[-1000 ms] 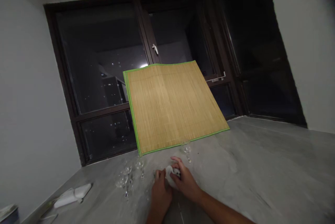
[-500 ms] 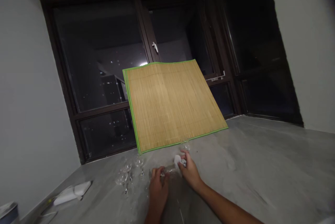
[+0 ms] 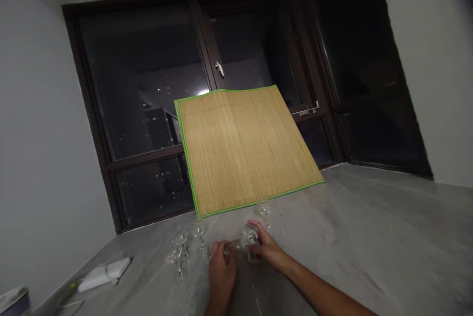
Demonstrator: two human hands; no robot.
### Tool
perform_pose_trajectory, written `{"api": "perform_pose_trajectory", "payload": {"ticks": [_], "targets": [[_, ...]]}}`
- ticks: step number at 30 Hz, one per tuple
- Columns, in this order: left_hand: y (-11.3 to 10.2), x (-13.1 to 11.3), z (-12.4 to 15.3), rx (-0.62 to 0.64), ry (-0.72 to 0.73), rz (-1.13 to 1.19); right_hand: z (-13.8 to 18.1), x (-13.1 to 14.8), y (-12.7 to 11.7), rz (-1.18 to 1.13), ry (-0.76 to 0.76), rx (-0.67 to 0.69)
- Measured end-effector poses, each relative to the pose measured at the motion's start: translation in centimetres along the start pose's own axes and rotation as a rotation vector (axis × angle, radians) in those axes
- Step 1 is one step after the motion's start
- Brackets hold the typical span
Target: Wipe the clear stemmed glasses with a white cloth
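Note:
My left hand (image 3: 221, 264) is closed around the narrow end of a clear stemmed glass (image 3: 235, 245), which lies sideways between my hands. At the glass's wide end, my right hand (image 3: 268, 247) grips a crumpled white tissue (image 3: 251, 238), pressed at or into the bowl. Which of the two I cannot tell through the clear material. Beyond my right hand, another stemmed glass (image 3: 263, 209) stands upright near the mat's lower edge. Several more stemmed glasses (image 3: 174, 254) stand to the left of my left hand.
A bamboo mat (image 3: 247, 148) with green edging leans against the dark window (image 3: 148, 84) behind the grey surface (image 3: 354, 237). On the left lie a white folded bundle (image 3: 105, 274) and a can-like container (image 3: 15, 301). Walls close off both sides.
My right hand has come down and slightly towards me with the tissue, which now meets the glass's wide end. The standing glass behind it shows more fully. My left hand stays nearly in place.

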State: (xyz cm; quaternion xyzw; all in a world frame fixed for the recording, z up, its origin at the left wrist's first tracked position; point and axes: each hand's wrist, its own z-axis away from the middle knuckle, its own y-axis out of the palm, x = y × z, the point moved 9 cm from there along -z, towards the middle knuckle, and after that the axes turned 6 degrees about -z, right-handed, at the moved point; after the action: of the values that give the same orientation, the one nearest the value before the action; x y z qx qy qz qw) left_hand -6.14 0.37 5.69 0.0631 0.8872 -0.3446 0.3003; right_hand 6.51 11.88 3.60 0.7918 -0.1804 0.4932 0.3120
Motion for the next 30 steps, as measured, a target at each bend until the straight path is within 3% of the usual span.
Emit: {"api": "perform_pose_trajectory", "payload": {"ticks": [4,12,18,23,30], "targets": [[0.1,0.4,0.1,-0.013,0.004,0.009,0.5,-0.4,0.5,-0.05,0.055,0.067],[1.7,-1.3,0.6,0.134,0.054,0.06,1.5,-1.5,2.2,-0.001,0.151,0.189],[1.2,-1.4,0.5,0.114,0.036,0.077,1.3,0.0,2.4,-0.049,0.059,0.142],[0.9,-1.5,0.4,0.107,0.034,0.126,1.2,1.3,2.0,0.067,-0.037,0.099],[0.3,-2.1,0.3,0.047,0.056,0.039,0.6,2.4,0.0,0.165,-0.148,-0.091]]}}
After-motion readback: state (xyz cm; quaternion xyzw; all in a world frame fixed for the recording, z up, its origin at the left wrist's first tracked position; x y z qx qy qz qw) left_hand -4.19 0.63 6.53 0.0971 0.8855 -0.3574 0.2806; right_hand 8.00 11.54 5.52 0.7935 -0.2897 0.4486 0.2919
